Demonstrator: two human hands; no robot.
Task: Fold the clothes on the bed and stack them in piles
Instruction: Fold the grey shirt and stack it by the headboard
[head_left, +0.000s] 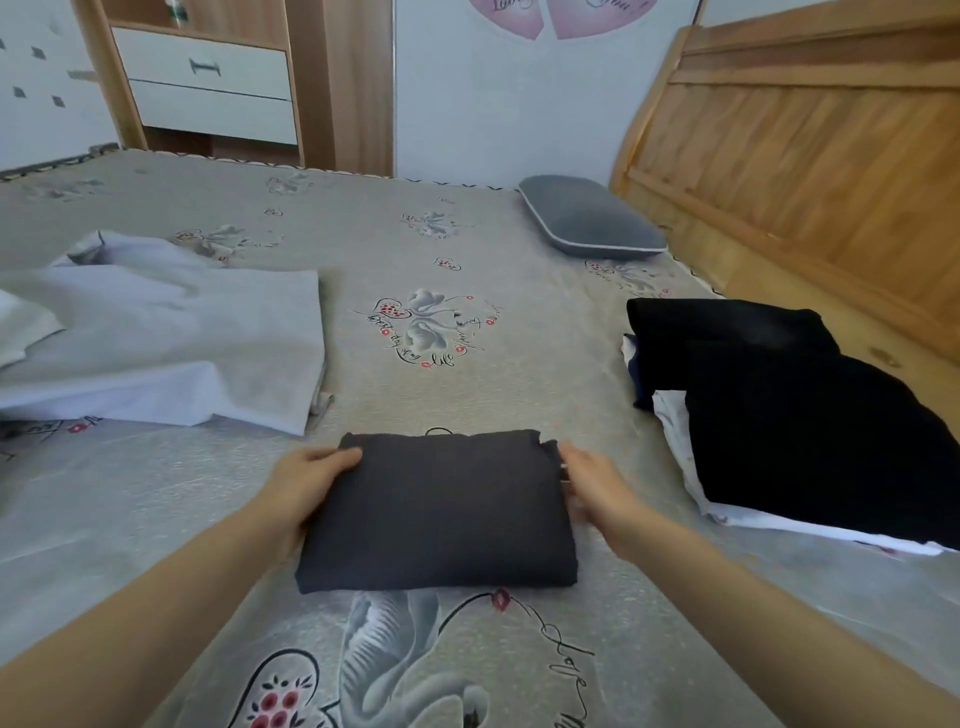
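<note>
Both hands, left hand (306, 480) and right hand (589, 480), grasp the folded dark garment (441, 512) by its sides, mid-bed (467, 234). Risk: uneven lift unfolds it before reaching the dark pile (795, 410).

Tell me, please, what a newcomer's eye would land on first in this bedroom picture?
Centre foreground: a folded dark grey garment on the bed, with the left hand and right hand at its two sides. To the right lies a black clothes pile, to the left pale grey garments.
</note>
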